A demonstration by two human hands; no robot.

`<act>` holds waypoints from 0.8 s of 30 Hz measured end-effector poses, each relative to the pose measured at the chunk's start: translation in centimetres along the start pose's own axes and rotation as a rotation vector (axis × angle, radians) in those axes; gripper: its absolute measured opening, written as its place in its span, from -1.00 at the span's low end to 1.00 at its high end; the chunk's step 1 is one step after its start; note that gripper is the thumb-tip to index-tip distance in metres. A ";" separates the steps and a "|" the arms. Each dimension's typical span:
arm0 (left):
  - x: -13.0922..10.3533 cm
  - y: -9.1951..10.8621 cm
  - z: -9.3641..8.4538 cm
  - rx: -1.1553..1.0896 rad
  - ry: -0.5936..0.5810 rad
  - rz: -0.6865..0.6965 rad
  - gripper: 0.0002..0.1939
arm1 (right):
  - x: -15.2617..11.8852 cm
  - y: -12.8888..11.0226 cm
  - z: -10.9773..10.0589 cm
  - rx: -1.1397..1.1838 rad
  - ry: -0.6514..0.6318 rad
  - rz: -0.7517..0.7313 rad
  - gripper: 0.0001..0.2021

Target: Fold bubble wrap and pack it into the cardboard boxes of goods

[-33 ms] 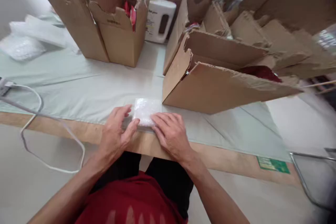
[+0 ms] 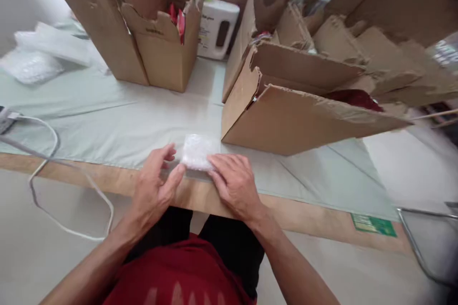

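Observation:
A small, squarish packet of clear bubble wrap (image 2: 196, 152) lies on the pale green cloth close to the table's front edge. What is inside the wrap, if anything, I cannot make out. My right hand (image 2: 234, 178) holds its right end, fingers together over the top and thumb at the near side. At the packet's left, my left hand (image 2: 157, 181) is open, thumb and fingers apart. The left thumb tip is close to the packet's near left corner; whether it touches I cannot tell.
Cut-open cardboard boxes stand ahead: a pair at left (image 2: 161, 52) and a wide one at right (image 2: 304, 124). A white jug (image 2: 216, 28) stands between them. More bubble wrap (image 2: 32, 64) lies far left. A white cable (image 2: 71, 233) hangs over the front edge.
My left hand has drawn slightly left, away from the packet. The right hand stays at the packet's right end, and the boxes have not moved.

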State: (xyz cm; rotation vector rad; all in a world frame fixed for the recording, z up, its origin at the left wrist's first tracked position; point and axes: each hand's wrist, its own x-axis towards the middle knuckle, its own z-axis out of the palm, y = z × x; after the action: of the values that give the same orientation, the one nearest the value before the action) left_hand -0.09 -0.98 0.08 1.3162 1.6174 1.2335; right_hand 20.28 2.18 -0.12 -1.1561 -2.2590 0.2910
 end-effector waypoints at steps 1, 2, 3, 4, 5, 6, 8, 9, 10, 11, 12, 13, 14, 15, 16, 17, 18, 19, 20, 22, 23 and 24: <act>-0.9 0.0 -0.3 -0.124 -0.016 -0.091 -0.48 | -0.2 -0.1 -0.2 0.050 0.029 0.040 -0.77; -1.6 0.1 -0.4 -0.238 -0.036 -0.173 -0.44 | -0.3 -0.4 -0.4 0.103 0.046 0.078 -0.77; -2.2 0.2 -0.4 -0.341 -0.061 -0.246 -0.40 | -0.6 -0.7 -0.5 0.158 0.051 0.115 -0.77; -2.7 0.4 -0.3 -0.455 -0.101 -0.324 -0.35 | -0.9 -1.2 -0.7 0.220 0.043 0.154 -0.77; -3.0 0.6 0.0 -0.542 -0.138 -0.379 -0.30 | -1.2 -1.8 -0.8 0.280 0.023 0.188 -0.77; -3.2 0.7 0.3 -0.602 -0.171 -0.410 -0.25 | -1.6 -2.3 -0.9 0.336 -0.005 0.216 -0.77; -3.3 1.1 1.0 -0.654 -0.215 -0.414 -0.21 | -2.4 -3.3 -1.2 0.419 -0.065 0.257 -0.77; -3.3 1.2 1.3 -0.646 -0.232 -0.404 -0.21 | -2.7 -3.5 -1.4 0.428 -0.077 0.274 -0.77; -3.4 1.3 1.5 -0.612 -0.245 -0.394 -0.22 | -3.1 -3.6 -1.7 0.413 -0.074 0.289 -0.78; -3.4 1.4 1.7 -0.548 -0.253 -0.379 -0.25 | -3.3 -3.6 -2.2 0.380 -0.057 0.306 -0.77; -3.5 1.4 1.8 -0.456 -0.258 -0.351 -0.29 | -3.6 -3.4 -2.8 0.345 -0.041 0.325 -0.72; -3.6 1.4 1.8 -0.346 -0.261 -0.305 -0.32 | -3.7 -3.2 -3.5 0.324 -0.037 0.345 -0.64; -3.8 1.3 2.0 -0.234 -0.273 -0.240 -0.33 | -3.8 -2.9 -4.3 0.332 -0.056 0.370 -0.50; -3.9 1.2 2.1 -0.135 -0.299 -0.163 -0.31 | -3.8 -2.7 -5.2 0.369 -0.099 0.397 -0.35; -4.1 1.1 2.4 -0.058 -0.342 -0.081 -0.26 | -3.8 -2.6 -6.0 0.421 -0.155 0.422 -0.20; -4.2 1.1 2.7 -0.007 -0.396 -0.004 -0.19 | -3.7 -2.5 -6.8 0.471 -0.208 0.440 -0.12; -4.3 1.0 3.1 0.023 -0.451 0.058 -0.13 | -3.6 -2.5 -7.4 0.507 -0.247 0.446 -0.11; -4.3 1.1 3.6 0.038 -0.498 0.094 -0.09 | -3.5 -2.6 -7.8 0.528 -0.260 0.444 -0.21; -4.3 1.2 4.0 0.042 -0.530 0.110 -0.07 | -3.4 -2.6 -8.2 0.539 -0.246 0.440 -0.36; -4.3 1.4 4.7 0.020 -0.575 0.100 -0.06 | -3.6 -2.5 -8.5 0.561 -0.157 0.456 -0.67; -4.2 1.5 4.9 0.002 -0.592 0.084 -0.04 | -3.8 -2.3 -8.6 0.582 -0.099 0.479 -0.75; -4.2 1.6 5.1 -0.014 -0.605 0.071 -0.03 | -4.2 -2.0 -8.8 0.609 -0.042 0.508 -0.80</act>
State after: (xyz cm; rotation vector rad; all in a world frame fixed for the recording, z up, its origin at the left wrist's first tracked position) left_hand 6.09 -3.76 -0.12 1.5575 1.1338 0.7702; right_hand 25.98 -2.94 6.22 -1.3482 -1.6757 1.1182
